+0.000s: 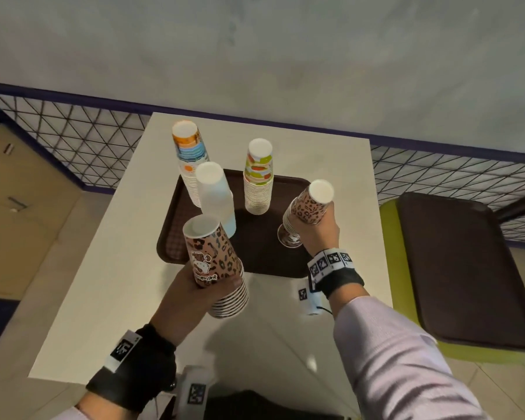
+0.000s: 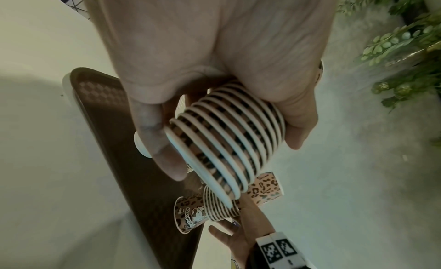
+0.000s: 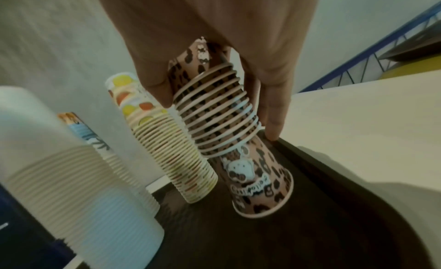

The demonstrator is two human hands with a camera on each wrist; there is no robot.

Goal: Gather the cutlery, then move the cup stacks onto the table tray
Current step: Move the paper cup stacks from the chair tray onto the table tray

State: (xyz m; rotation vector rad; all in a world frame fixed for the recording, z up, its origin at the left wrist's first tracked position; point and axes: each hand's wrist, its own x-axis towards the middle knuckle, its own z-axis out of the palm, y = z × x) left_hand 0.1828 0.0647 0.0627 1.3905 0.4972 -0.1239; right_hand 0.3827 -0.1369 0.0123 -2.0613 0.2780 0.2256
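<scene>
A brown tray [image 1: 264, 256] lies on the white table [image 1: 119, 268]. Three upside-down cup stacks stand on it: an orange-and-blue stack [image 1: 188, 159], a pale blue stack [image 1: 214, 198] and a green-and-red stack [image 1: 258, 177]. My right hand [image 1: 315, 228] grips a leopard-print stack [image 3: 214, 110], tilted, over a single leopard cup [image 3: 260, 182] that stands rim-down at the tray's right side. My left hand [image 1: 209, 287] grips a second leopard-print stack [image 2: 224, 142], held tilted above the tray's front edge.
A second brown tray [image 1: 461, 268] lies on a yellow-green seat right of the table. A blue-framed mesh railing [image 1: 88, 140] runs behind the table. Cardboard boxes [image 1: 19, 207] stand on the left. Green plants [image 2: 405, 46] show in the left wrist view.
</scene>
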